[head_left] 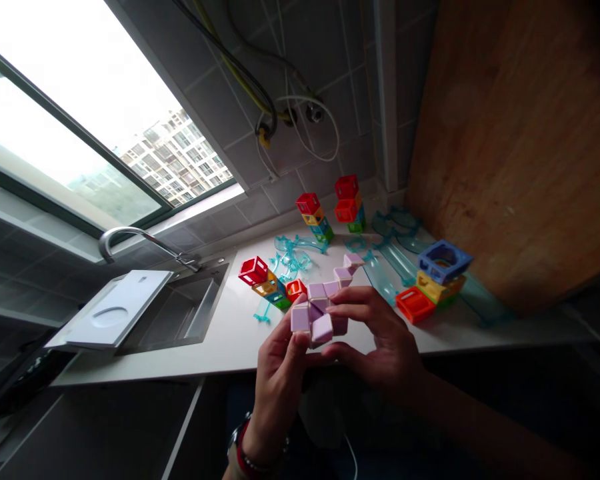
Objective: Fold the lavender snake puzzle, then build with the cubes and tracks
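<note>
A chain of pale purple and white blocks, a twisting snake puzzle [325, 297], is held above the front edge of the white countertop [230, 333]. My left hand [279, 373] pinches its lower end with thumb and fingers closed round the blocks. My right hand [380, 340] grips the middle of the chain from the right, fingers curled over it. The chain's far end sticks up and away toward the wall.
Coloured open cubes stand in stacks [350, 203] at the back, in a cluster [267, 280] at the left, and in a pile [437, 277] at the right, among clear teal track pieces [385, 267]. A sink [180, 310] with a white board [113, 313] and tap lies left. A wooden board [520, 133] leans right.
</note>
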The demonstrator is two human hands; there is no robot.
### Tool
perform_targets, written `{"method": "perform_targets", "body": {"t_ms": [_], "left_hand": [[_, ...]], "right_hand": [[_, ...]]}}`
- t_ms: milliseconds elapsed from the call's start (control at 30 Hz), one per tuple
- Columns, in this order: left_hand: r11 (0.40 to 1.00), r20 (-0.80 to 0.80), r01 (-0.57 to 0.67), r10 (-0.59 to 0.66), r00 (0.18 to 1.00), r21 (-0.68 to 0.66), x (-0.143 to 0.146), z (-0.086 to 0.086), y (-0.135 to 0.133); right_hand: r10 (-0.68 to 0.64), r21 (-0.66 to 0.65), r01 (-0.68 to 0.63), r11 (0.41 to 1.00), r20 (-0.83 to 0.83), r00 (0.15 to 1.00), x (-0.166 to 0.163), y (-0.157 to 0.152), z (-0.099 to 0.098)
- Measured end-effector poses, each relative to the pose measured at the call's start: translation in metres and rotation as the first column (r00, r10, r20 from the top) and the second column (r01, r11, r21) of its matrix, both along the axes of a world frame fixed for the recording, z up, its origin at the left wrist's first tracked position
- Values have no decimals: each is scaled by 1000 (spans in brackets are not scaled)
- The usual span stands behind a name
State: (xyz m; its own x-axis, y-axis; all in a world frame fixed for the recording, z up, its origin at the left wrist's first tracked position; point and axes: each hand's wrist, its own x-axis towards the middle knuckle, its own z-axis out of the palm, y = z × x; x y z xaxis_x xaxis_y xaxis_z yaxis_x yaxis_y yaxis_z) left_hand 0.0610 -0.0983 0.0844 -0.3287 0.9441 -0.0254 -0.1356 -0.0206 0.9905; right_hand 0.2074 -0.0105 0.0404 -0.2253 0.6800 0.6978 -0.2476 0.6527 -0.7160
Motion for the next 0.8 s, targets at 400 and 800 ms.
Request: {"method": "perform_targets", "body": {"t_ms": [400, 800], "left_hand": [[993, 103, -113, 117, 988, -43, 1, 3, 9], [995, 123, -66, 75, 990, -71, 7, 7, 7]], "right_hand": [[75, -101, -70, 992, 51, 996, 0, -1, 3], [-79, 352, 2, 936, 206, 975, 19, 8, 4]]}}
